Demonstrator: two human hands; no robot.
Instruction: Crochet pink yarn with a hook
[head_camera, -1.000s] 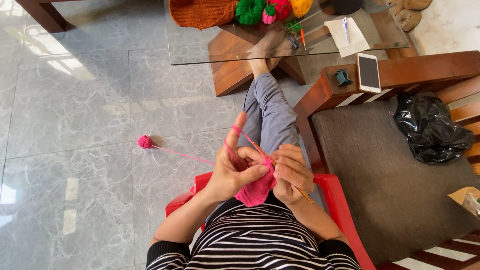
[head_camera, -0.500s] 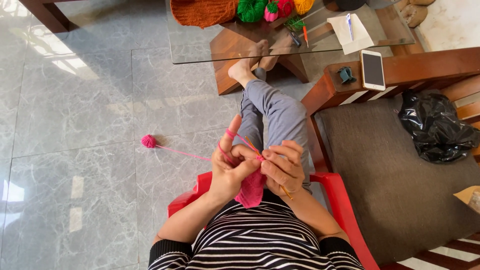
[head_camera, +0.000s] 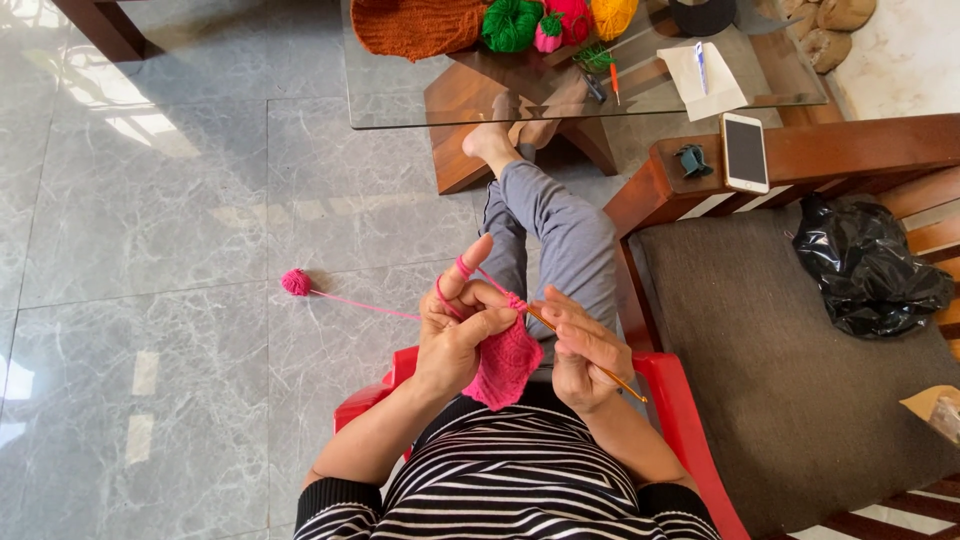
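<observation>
Bottom centre of the frame: black-and-white striped top, sleeves running up to both hands. Red plastic chair (head_camera: 672, 400) under the person, its rim showing at either side of the torso.

Left hand (head_camera: 458, 335), just left of centre — fingers closed around the upper edge of the pink crochet piece (head_camera: 505, 362), which hangs below the hand over the lap. Pink yarn loops over the raised index finger.

Right hand (head_camera: 583, 350), just right of centre — closed on a crochet hook (head_camera: 590, 362); the shaft slants from lower right up to the top edge of the pink piece, its tip meeting the work beside the left thumb.

From the left hand a strand of pink yarn runs left across the grey marble floor to a small pink yarn ball (head_camera: 295, 282), centre left, well apart from the chair.

Right of the frame: wooden armchair with a dark cushion (head_camera: 790, 380), a black plastic bag (head_camera: 868, 265) on it. On the armrest, a phone (head_camera: 745, 151).

Upper centre: grey-trousered legs stretched toward a glass table (head_camera: 420, 100), bare feet under it. On the glass — an orange knit piece (head_camera: 415, 25), then green, pink and yellow yarn balls.
</observation>
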